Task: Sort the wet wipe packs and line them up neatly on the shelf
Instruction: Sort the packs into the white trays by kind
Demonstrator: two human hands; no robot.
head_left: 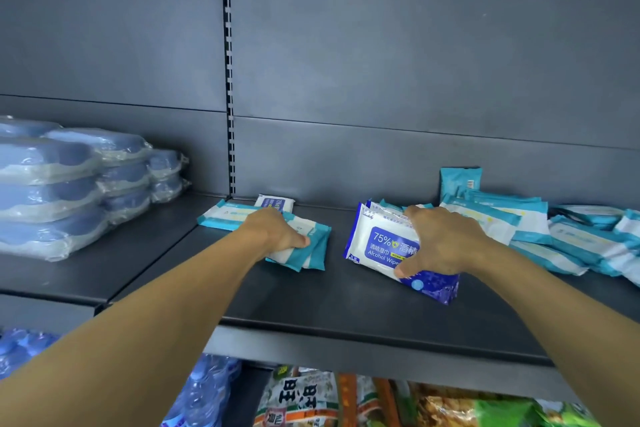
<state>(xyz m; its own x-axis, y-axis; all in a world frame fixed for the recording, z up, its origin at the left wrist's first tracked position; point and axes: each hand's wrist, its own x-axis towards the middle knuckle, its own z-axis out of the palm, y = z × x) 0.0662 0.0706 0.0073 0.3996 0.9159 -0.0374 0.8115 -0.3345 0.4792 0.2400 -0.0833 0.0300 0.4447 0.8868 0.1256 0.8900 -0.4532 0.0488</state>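
Sorting step in hand: left hand grips small teal-and-white wipe packs mid dark metal shelf, right hand clutches blue-and-white alcohol wipe pack beside it; next, probably squaring each into rows.

Head view, close above shelf

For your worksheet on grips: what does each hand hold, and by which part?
The left hand grips teal-and-white packs from above; the right hand grips the blue alcohol wipe pack by its right half, thumb on its lower edge.
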